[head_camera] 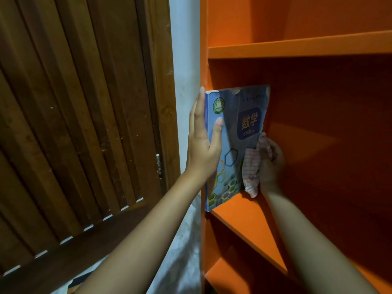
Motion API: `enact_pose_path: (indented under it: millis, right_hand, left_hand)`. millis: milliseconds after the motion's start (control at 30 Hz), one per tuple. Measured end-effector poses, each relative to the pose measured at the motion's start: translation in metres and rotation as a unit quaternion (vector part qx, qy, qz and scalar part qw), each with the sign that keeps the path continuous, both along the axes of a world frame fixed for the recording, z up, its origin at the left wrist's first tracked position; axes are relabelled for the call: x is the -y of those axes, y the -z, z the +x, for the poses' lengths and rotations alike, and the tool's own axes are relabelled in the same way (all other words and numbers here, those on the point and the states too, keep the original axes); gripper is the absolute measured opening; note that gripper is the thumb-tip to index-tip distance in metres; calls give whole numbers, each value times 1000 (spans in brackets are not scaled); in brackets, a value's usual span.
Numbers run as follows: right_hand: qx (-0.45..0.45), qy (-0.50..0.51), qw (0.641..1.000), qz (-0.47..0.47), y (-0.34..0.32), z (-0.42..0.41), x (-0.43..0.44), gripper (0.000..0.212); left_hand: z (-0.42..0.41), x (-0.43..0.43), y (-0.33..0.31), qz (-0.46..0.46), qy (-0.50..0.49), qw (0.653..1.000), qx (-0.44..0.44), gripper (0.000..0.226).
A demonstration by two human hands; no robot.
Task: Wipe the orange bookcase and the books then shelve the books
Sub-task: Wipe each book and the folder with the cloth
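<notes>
A blue textbook (235, 132) with a worn top edge stands upright on a middle shelf of the orange bookcase (297, 47), against its left side wall. My left hand (204, 143) holds the book at its spine, thumb across the front cover, fingers behind. My right hand (272, 164) grips a crumpled checked cloth (251, 168) right at the book's lower right edge, just above the shelf board.
A dark slatted wooden door (74, 113) fills the left side, with a white wall strip (185, 60) between it and the bookcase. The shelf above and the one below show no books in the visible parts.
</notes>
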State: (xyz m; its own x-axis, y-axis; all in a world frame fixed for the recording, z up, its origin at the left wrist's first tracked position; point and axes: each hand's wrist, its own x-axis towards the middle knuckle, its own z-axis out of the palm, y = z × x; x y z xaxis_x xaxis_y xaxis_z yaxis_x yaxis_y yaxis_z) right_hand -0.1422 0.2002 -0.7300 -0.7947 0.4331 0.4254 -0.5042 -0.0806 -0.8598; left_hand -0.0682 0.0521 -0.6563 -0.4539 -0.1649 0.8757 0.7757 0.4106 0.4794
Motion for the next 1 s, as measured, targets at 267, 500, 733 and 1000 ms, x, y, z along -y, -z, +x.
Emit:
enact_pose_path:
  millis: [267, 500, 733, 1000]
  right_hand:
    - [-30, 24, 999, -24, -15, 14, -4, 28]
    - [-34, 1, 998, -48, -42, 42, -3, 21]
    - [-84, -25, 995, -56, -75, 72, 6, 31]
    - [-216, 15, 964, 157, -110, 146, 78, 17]
  left_hand:
    - [14, 4, -10, 20, 22, 999, 28, 52]
    - [28, 10, -23, 4, -6, 998, 59, 47]
    - [59, 30, -38, -52, -57, 991, 107, 37]
    - [115, 110, -33, -92, -173, 959, 204, 37]
